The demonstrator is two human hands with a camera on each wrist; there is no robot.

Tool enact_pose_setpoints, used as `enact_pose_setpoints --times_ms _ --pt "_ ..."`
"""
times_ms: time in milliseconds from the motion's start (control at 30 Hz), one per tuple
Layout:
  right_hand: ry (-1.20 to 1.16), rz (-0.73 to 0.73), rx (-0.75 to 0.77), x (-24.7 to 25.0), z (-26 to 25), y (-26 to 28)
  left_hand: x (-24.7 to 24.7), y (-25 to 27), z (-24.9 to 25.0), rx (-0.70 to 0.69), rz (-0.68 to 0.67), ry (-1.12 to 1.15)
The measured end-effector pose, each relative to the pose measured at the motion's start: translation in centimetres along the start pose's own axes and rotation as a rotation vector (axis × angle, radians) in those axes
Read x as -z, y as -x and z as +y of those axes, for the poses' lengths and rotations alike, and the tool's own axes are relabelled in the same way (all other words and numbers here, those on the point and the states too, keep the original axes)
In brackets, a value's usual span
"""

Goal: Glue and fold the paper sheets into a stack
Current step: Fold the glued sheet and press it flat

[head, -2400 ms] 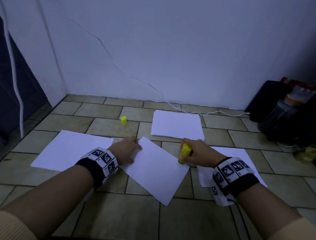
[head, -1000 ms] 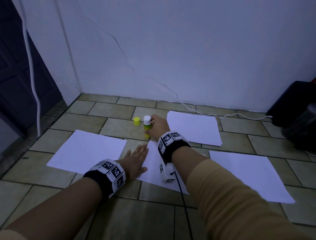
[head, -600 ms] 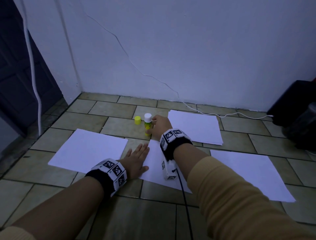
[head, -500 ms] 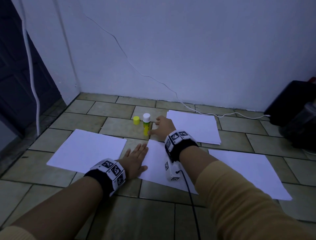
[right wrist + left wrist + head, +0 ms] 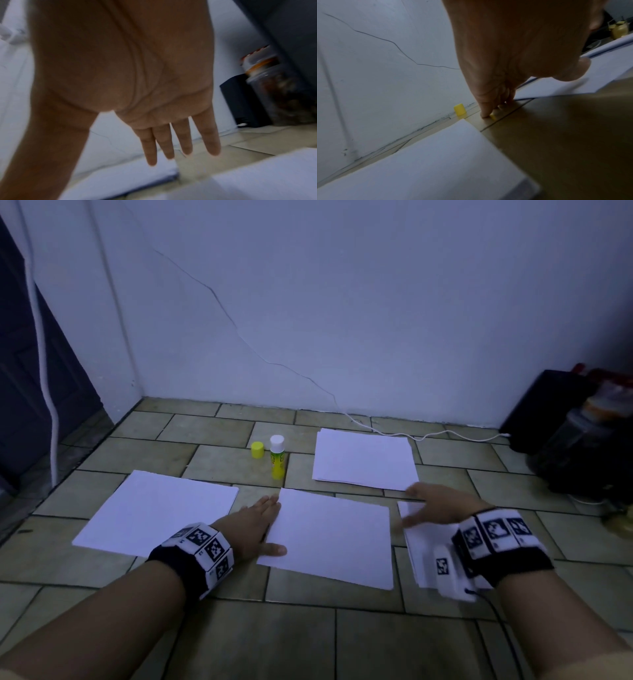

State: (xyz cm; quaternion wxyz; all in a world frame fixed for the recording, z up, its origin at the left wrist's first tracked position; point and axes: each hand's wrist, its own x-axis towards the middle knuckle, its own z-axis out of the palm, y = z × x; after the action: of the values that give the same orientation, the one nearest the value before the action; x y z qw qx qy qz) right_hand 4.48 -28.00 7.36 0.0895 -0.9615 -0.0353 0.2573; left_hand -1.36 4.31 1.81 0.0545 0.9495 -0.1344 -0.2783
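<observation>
Glue step looks done: glue stick (image 5: 277, 457) stands uncapped just behind the middle sheet (image 5: 330, 537). Your left hand (image 5: 255, 529) lies flat on that sheet's left edge. Right hand (image 5: 438, 505), empty and spread, hovers off its right edge. Next: fold it.

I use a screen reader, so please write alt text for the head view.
A person's left hand lies flat on the edge of a white paper sheet on a tiled floor, while the open right hand is over another sheet beside it. Behind stand an uncapped glue stick and its yellow cap.
</observation>
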Motion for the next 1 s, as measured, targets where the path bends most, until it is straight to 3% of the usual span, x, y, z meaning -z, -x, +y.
enact_pose_setpoints --times_ms 300,700,1000 --pt "0.017 -0.104 -0.202 -5.2 5.2 1.9 0.6 -0.6 -1.4 -0.003 0.014 0.007" --pt "-0.118 -0.071 -0.118 -6.0 7.2 2.3 0.0 -0.4 -1.2 -0.037 0.079 0.004" --pt "-0.305 0.249 -0.153 -2.0 6.1 4.4 -0.1 -0.3 -1.0 -0.031 0.084 0.021"
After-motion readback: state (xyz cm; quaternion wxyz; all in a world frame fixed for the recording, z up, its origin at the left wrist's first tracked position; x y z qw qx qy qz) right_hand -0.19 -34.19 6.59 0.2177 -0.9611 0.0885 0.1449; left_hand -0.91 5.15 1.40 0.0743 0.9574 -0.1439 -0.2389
